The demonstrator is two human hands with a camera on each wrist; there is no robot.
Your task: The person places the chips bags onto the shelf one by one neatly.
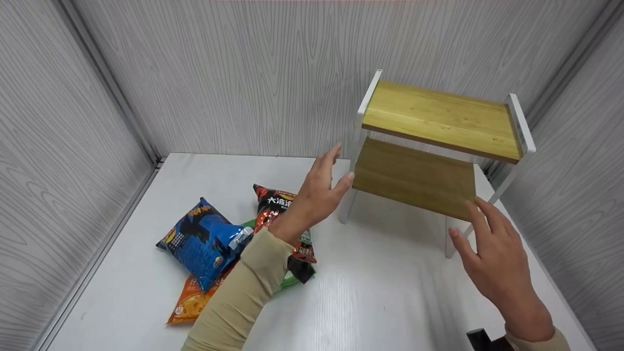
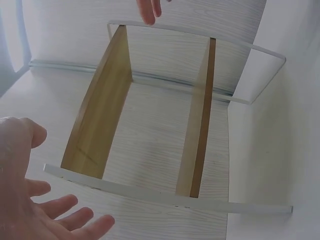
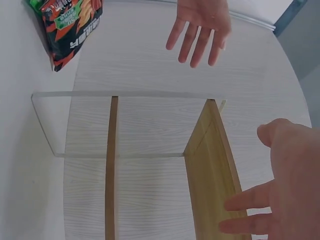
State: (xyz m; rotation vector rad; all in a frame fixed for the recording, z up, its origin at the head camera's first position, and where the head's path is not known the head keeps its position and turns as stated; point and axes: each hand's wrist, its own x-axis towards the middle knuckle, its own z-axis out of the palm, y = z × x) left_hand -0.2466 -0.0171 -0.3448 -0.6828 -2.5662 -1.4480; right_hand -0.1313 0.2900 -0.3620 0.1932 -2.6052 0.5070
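A small two-tier shelf with wooden boards and white side frames stands upright at the back right of the white table. My left hand is held in the air by its left side, fingers extended and holding nothing. Off the shelf's right front, my right hand is raised with fingers spread, also holding nothing. In the left wrist view, the left hand appears beside the near side frame, with a gap between them. The right wrist view has the right hand close to the top board; contact cannot be told.
Left of the shelf lie snack bags in a pile: a blue bag, an orange bag, a black and red bag and a green one, partly hidden by the left arm. Grey wood-patterned walls enclose the table.
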